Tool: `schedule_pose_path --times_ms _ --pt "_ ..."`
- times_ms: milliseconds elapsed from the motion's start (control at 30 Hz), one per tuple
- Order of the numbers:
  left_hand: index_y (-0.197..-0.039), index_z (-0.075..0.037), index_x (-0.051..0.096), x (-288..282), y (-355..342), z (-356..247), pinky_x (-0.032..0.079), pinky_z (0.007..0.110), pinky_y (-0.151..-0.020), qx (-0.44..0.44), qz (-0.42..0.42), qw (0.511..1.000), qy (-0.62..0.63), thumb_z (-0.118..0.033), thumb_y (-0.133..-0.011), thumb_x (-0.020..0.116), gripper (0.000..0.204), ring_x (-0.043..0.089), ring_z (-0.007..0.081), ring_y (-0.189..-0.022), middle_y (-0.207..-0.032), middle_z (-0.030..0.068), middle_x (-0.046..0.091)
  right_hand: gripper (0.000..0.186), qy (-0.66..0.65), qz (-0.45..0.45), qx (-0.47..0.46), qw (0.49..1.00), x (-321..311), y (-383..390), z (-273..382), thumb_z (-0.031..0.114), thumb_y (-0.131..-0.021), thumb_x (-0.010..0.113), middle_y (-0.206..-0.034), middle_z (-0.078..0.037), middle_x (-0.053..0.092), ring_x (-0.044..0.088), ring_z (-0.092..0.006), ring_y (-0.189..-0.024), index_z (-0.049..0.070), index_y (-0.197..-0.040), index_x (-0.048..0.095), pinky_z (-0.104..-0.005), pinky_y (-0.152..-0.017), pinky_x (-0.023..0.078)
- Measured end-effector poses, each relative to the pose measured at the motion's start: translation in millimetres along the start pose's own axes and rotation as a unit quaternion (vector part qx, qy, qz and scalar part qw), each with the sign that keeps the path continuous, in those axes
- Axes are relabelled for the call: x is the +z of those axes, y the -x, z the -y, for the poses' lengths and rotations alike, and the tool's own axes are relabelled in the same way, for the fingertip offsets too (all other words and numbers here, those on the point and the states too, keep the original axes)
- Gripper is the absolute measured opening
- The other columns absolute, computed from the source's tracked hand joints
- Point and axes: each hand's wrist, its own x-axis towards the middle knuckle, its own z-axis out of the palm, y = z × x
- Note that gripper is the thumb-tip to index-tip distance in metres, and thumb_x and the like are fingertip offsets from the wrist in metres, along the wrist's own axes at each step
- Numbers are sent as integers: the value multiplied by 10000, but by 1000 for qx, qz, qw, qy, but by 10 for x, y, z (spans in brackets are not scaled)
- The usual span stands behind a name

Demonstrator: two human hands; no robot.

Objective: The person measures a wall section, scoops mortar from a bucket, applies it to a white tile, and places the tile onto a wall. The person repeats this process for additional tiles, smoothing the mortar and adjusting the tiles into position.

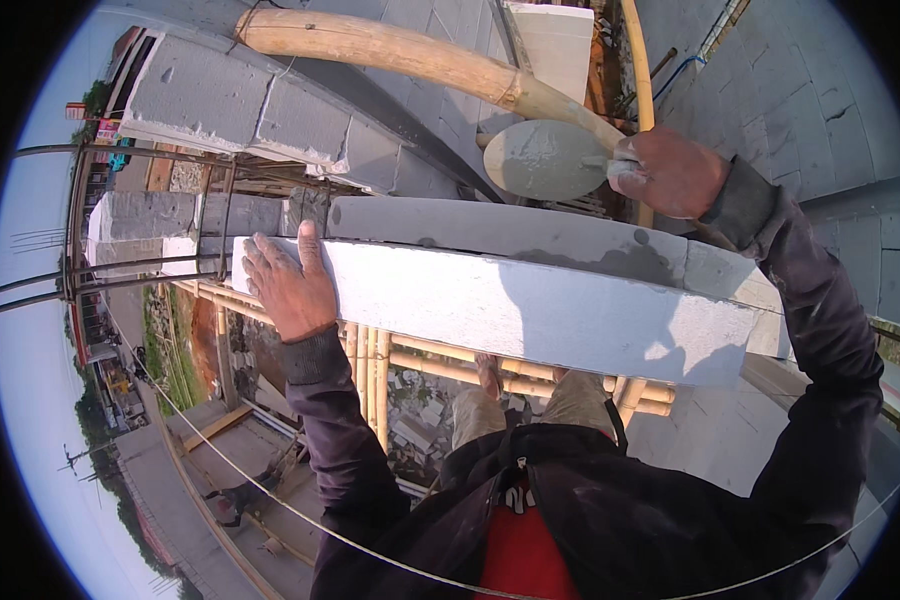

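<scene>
On my feed, the left hand (292,290) lies palm down on the white block's (470,295) left end, fingers open, thumb apart. I see the right arm bent outward at the elbow, its hand (665,172) closed round the trowel (540,158), blade leftward. The block runs left to right along the wall's (490,225) near side, right end nearer.
</scene>
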Motion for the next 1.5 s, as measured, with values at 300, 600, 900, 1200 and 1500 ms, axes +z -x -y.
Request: schedule_pose_path --times_ms 300,600,900,1200,1500 --pt "-1439 141 319 -90 142 83 163 539 -1183 2 -14 1000 28 -490 -1030 366 753 222 494 -1433 -1518 350 272 354 -50 128 -133 982 679 -1599 785 271 -919 579 -889 -296 645 643 -430 -878 -77 -883 631 -496 -812 495" --pt "-1438 151 302 -98 -17 -138 139 543 -1186 22 5 1000 20 -505 -1021 360 780 192 493 -1444 -1524 359 238 317 -129 84 -134 979 878 -2506 1217 189 -880 566 -903 -314 671 671 -442 -929 -108 -916 671 -477 -852 520" --pt "-1449 127 302 -139 87 -48 153 538 -1186 7 11 1000 0 -470 -1019 399 742 200 474 -1447 -1537 324 248 242 -164 139 -169 962 951 -2469 1667 103 -791 616 -924 -282 691 702 -398 -879 -87 -919 692 -447 -778 549" --pt "-1449 130 302 -172 84 -57 148 541 -1182 8 12 1000 8 -439 -1019 422 722 206 484 -1442 -1531 334 252 320 -84 180 -138 970 929 -2671 1783 76 -791 623 -1126 -264 663 663 -366 -1087 -24 -1089 685 -431 -868 542" --pt "-1447 135 300 -191 83 -54 133 537 -1187 9 14 1000 25 -435 -1023 409 719 192 482 -1447 -1536 331 244 325 -10 170 -175 970 896 -2970 1861 103 -765 598 -1019 -247 699 694 -366 -984 -62 -1032 684 -454 -810 554"
